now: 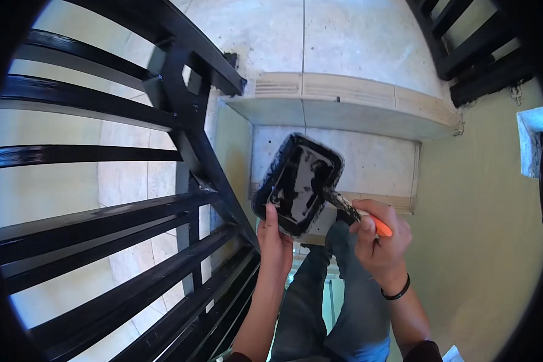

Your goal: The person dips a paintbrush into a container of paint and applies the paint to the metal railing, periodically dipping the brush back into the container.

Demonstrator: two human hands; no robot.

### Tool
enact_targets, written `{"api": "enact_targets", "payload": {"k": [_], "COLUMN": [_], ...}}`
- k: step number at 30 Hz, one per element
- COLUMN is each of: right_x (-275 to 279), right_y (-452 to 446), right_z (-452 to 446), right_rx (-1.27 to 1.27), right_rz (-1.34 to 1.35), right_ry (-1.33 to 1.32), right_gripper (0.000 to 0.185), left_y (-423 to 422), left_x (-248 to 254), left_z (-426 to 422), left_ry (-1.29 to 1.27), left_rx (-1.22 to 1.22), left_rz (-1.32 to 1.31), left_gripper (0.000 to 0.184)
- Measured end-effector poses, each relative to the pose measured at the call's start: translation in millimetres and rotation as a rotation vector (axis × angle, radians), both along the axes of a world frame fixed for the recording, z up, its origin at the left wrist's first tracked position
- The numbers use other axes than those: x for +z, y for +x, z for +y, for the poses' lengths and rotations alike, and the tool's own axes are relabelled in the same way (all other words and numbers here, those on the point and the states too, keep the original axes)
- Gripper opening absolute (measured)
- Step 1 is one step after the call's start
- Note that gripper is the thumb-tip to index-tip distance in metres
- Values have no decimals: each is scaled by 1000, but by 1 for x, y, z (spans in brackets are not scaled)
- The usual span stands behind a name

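Note:
My left hand [273, 244] grips the near edge of a rectangular paint tray [260, 208], its thumb over the rim and the other fingers mostly hidden beneath. Black paint coats the tray's inside and rim, with a greyish sheen in the middle. In my right hand [383, 247] is a paintbrush [373, 222] with an orange-tipped handle, the fingers closed round it. Its paint-smeared head meets the right side of the tray; the bristles are hard to make out against the black paint.
A black metal railing [190, 120] with slanted bars runs along my left. Tiled steps [368, 160] rise ahead, and another black railing [489, 42] stands at the upper right. To the right is a pale wall [464, 241]. My legs [311, 301] are below the tray.

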State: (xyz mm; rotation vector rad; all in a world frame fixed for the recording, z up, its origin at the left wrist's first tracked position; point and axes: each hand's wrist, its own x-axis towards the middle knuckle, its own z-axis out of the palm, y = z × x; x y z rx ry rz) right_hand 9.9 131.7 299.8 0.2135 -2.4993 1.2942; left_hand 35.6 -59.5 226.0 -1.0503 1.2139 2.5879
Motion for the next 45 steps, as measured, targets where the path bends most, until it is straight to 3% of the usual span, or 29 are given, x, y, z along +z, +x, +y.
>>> {"api": "enact_targets", "payload": {"k": [11,17,20,23,26,29,38,41,45], "right_x": [-13,3,3,4,-13,-37,-117,-127,-141], "right_y": [-3,-14,-21,-55,-84,-107,-128,-125,-125], "right_z": [-3,8,10,13,7,-4,-14,-10,-10], "right_rx": [-31,29,-42,102,169,273,353,337,364], "right_rz": [93,-14,-79,-60,-19,-152,-282,-502,-443], "right_ry": [-57,56,-169,-39,-126,-230,-210,-191,-119], "right_gripper": [16,16,14,12,10,11,15,17,19], "left_y": [-21,-25,-33,-37,-44,-48,-59,-65,-69], "left_x": [-6,-9,-8,-14,-29,-52,-149,-162,-172], "left_z": [-7,-4,0,2,2,0,-20,-18,-10], "left_ry": [-18,-24,1,15,16,-3,-9,-46,-97], "left_rx": [-7,-31,-48,-50,-41,-29,45,115,185], "left_rz": [24,17,15,-2,-9,-40,-53,-77,-87], "left_gripper": [40,42,44,46,48,48,49,48,48]}}
